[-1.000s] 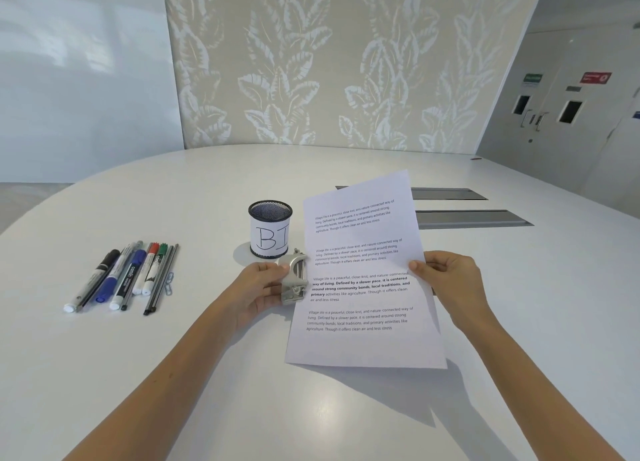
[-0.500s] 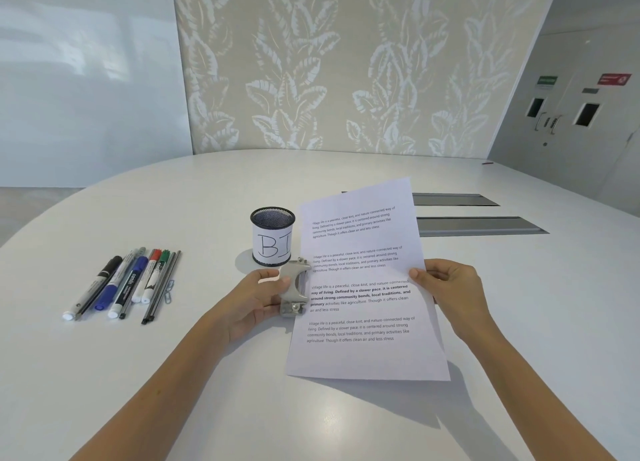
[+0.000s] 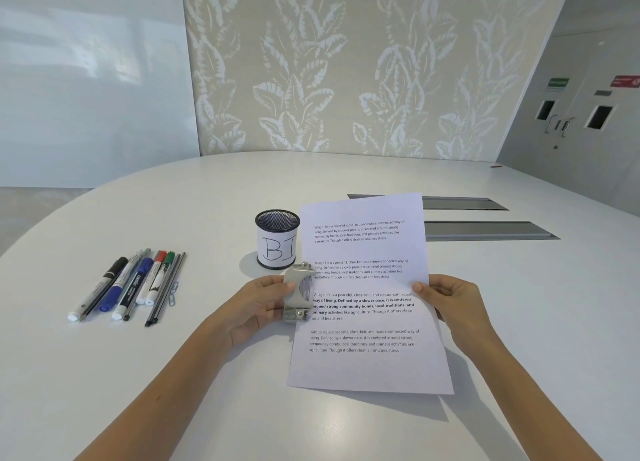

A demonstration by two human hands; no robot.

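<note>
"Has the hole been punched yet?"

"I can't tell. At centre frame, the left hand (image 3: 263,305) grips the metal punch (image 3: 297,292) over the left edge of the sheet (image 3: 363,287). The right hand (image 3: 450,301) pinches the right edge."

"Is there room to move?"

"The mesh cup (image 3: 277,239) sits just behind the punch and the pens (image 3: 131,284) lie well left. The tabletop (image 3: 536,322) at right gives room."

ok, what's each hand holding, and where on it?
Left hand grips the punch by its handles, at the left edge of the sheet. Right hand pinches the sheet's right edge, mid-height.

White printed sheet (image 3: 367,367), silver punch (image 3: 296,296), black mesh cup (image 3: 277,220), pale leaf-patterned wall (image 3: 346,62).
</note>
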